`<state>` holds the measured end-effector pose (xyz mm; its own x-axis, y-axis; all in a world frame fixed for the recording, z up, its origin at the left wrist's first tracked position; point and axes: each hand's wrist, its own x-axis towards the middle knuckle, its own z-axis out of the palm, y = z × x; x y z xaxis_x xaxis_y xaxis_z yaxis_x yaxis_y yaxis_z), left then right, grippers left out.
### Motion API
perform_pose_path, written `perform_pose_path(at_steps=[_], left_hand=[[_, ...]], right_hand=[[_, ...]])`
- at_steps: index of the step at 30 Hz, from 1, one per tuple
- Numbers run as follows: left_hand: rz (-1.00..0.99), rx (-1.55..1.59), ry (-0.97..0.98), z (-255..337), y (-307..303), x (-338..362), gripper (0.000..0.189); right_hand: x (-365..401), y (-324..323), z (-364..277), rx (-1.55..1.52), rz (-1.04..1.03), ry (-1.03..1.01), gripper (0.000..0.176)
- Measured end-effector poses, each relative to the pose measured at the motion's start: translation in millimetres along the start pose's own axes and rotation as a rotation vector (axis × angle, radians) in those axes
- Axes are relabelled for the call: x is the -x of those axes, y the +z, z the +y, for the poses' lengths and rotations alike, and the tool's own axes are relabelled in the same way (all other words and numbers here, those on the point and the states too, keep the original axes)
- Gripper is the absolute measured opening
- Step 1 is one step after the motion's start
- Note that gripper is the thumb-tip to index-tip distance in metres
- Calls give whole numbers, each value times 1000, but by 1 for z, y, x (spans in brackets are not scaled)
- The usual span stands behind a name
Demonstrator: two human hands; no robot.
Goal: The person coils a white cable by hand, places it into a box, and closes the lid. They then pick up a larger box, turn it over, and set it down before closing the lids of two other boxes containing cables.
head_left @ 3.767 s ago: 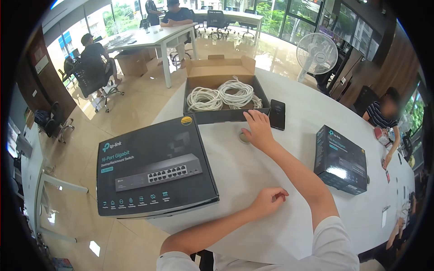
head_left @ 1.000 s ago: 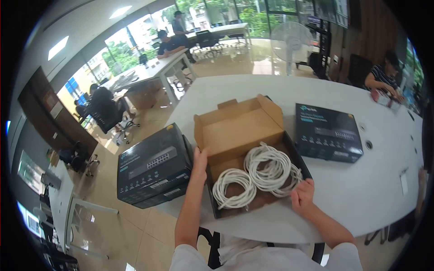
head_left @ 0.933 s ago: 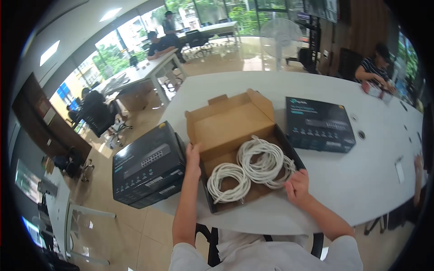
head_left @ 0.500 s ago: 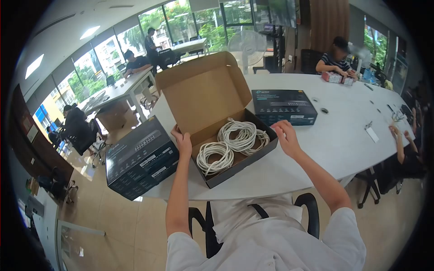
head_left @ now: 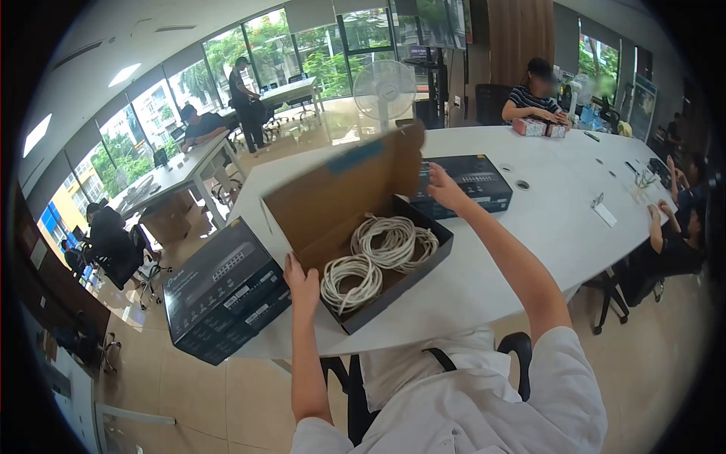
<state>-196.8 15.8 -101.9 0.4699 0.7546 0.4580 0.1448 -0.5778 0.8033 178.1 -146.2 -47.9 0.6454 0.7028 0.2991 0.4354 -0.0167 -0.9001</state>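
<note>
A cardboard box [head_left: 404, 286], dark outside and brown inside, stands in front of me with its lid [head_left: 325, 197] raised and leaning over it. Coiled white network cables [head_left: 352, 284] lie inside. My left hand [head_left: 302, 286] grips the box's left side near the lid hinge, thumb inward. Beside the lid's right flap is my right hand [head_left: 448, 189], its fingers loosely bent and apart. Behind that hand sits a closed dark network switch box [head_left: 484, 189], partly covered by it. More such boxes are stacked [head_left: 227, 287] at the left, right by my left hand.
The white table [head_left: 544, 242] curves away to the right, holding a white tag [head_left: 605, 215] and a red-and-white package [head_left: 529, 127] near a seated person. Other people sit at the right edge. A standing fan [head_left: 386, 89] is behind the table.
The lid has tipped forward and down over the box, blurred by motion. My right hand has moved up and inward to the lid's flap; my left hand still grips the box's left side.
</note>
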Motion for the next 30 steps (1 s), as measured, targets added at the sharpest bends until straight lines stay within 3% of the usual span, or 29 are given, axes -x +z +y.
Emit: perform_pose_path(at_steps=[1,4,5,8,10,12,14,17,18,19,22,24,26,29,30], left_hand=[[-32,38,-36,-7,-2,-1,60],[-216,322,13,5,-18,6,63],[-94,230,-116,-40,-7,8,63],[-177,340,-169,-35,-31,7,61],[-185,366,-284,-20,-44,13,60],[-137,352,-433,1,-45,13,62],[-193,244,-348,-2,-49,15,57],[-230,201,-266,-15,-45,14,52],[-257,147,-206,-22,-47,13,52],[-283,93,-147,-24,-47,14,51],[-111,359,-232,6,-43,20,53],[-111,393,-228,14,-48,23,57],[-115,354,-181,22,-54,27,60],[-228,334,-114,39,-58,40,58],[-278,173,-64,49,-59,45,60]], right_hand=[[-9,7,3,41,-20,-14,67],[-26,22,8,-213,-144,-227,72],[-25,26,14,-102,-65,-279,66],[-7,39,-1,86,18,-344,56],[-12,43,25,-59,2,-277,51],[10,34,2,-24,-7,-164,42],[14,23,25,-51,-47,-88,37],[28,4,72,458,6,-534,33],[41,-4,71,505,-140,-343,37],[50,-9,79,497,-188,-304,41],[66,-30,135,349,-177,-209,48],[68,-43,140,403,-211,-169,50],[74,-59,117,653,-341,-141,49],[97,-73,86,280,-369,103,46],[99,-75,83,221,-301,86,45]])
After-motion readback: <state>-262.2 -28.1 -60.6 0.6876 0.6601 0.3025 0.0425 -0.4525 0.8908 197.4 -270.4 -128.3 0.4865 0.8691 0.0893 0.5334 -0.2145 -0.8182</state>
